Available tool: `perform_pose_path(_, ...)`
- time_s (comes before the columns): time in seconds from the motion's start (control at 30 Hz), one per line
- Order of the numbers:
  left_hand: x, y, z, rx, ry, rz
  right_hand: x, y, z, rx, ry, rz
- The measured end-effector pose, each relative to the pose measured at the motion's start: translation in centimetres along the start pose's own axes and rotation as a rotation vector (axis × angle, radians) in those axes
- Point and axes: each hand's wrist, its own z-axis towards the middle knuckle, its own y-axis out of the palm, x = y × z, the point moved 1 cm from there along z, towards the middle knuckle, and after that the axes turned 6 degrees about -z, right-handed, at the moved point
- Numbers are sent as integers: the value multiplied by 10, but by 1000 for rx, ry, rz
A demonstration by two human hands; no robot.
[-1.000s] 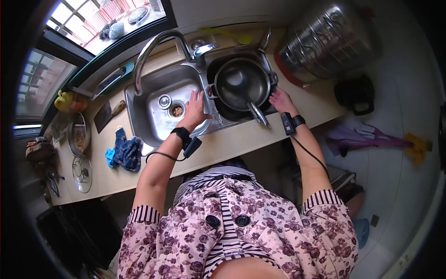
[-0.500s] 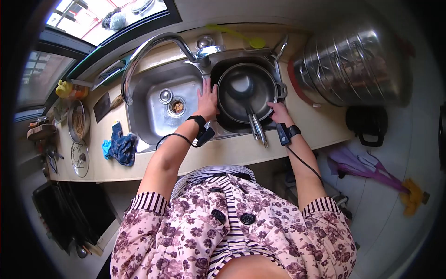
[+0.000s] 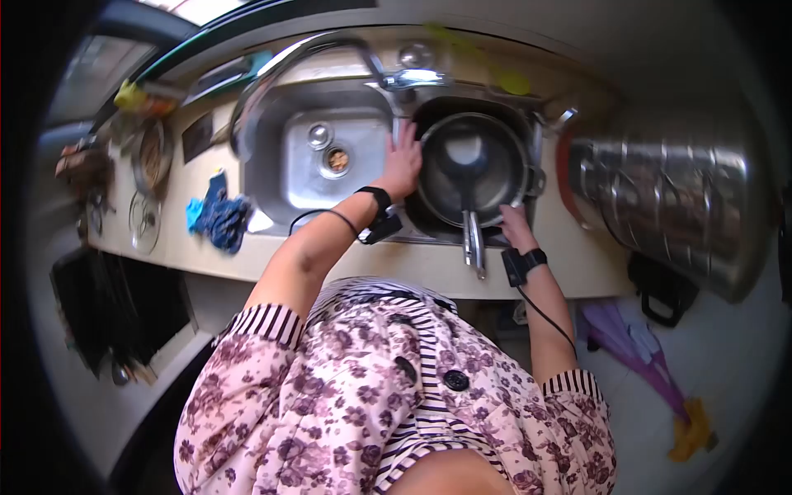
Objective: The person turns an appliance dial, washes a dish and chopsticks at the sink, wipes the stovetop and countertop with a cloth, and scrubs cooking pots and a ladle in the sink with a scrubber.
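Note:
A wide dark pan (image 3: 503, 165) with a small side handle sits in the right sink basin. A dark ladle-like utensil (image 3: 466, 169) appears to lie inside it, and two metal handles (image 3: 474, 247) stick out over the counter's front side. My left hand (image 3: 402, 162) is at the pan's left rim beside the basin divider, fingers stretched out and apart. At the lower right rim is my right hand (image 3: 517, 228), its fingertips on or over the edge. Motion blur hides how firmly those fingers hold it.
The left basin (image 3: 297, 177) has food bits in its drain strainer (image 3: 337, 160). A faucet (image 3: 412, 78) arches over it. A blue cloth (image 3: 221, 216) and glass lid (image 3: 144, 223) lie left. A large metal pot (image 3: 668, 194) stands right. A purple mop-like item (image 3: 631, 342) lies below.
The view has swung, so the sink and pan appear farther right. Both hands keep about the same places at the pan's rim.

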Motion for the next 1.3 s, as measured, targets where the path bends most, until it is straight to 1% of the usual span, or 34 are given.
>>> perform_pose_path(0.03,-1,-3,2,-96,-21,68,-9,3,-3,45,78,-35)
perform_pose_path(0.1,-1,-13,3,-90,-53,-2,-3,-3,6,108,63,-101)
perform_pose_path(0.17,1,-20,4,-125,-86,-12,-19,3,-5,127,99,-151)
perform_pose_path(0.23,6,-20,-5,-59,-83,-59,-20,-1,-13,141,119,-192)
perform_pose_path(0.27,7,-19,-6,-27,-84,-101,-23,-2,-13,139,80,-174)
perform_pose_path(0.33,8,-13,-11,28,-78,-150,-23,-6,-15,147,86,-181)
perform_pose_path(0.43,10,-4,-24,20,-85,-165,-15,-6,-16,137,40,-190)
perform_pose_path(0.47,12,-3,-27,27,-99,-211,-16,-7,-18,144,27,-208)
perform_pose_path(0.6,16,-15,-29,21,-118,-295,-20,-9,-19,155,59,-208)
perform_pose_path(0.63,15,-15,-30,33,-115,-312,-23,-8,-19,159,40,-223)
perform_pose_path(0.67,17,-10,-32,52,-101,-278,-9,-10,-15,145,19,-217)
perform_pose_path(0.7,19,-11,-33,44,-105,-290,-15,-12,-18,149,21,-256)
perform_pose_path(0.87,16,-30,-36,23,-127,-310,-41,-6,-21,20,114,-279)
perform_pose_path(0.9,18,-20,-39,26,-123,-285,-26,-9,-14,-24,112,-237)
perform_pose_path(0.97,20,-19,-44,49,-130,-329,-35,-9,-19,-9,81,-268)
perform_pose_path(1.1,19,-21,-50,63,-146,-329,-30,-9,-15,30,23,-293)
perform_pose_path(1.13,-3,-23,-74,61,-126,-338,-12,21,-30,59,5,-284)
perform_pose_path(1.17,18,-27,-54,50,-145,-315,-21,1,-18,32,17,-258)
perform_pose_path(1.23,10,-30,-61,74,-152,-344,-27,9,-28,49,28,-274)
perform_pose_path(1.3,8,-36,-70,95,-151,-366,-32,10,-35,16,22,-341)
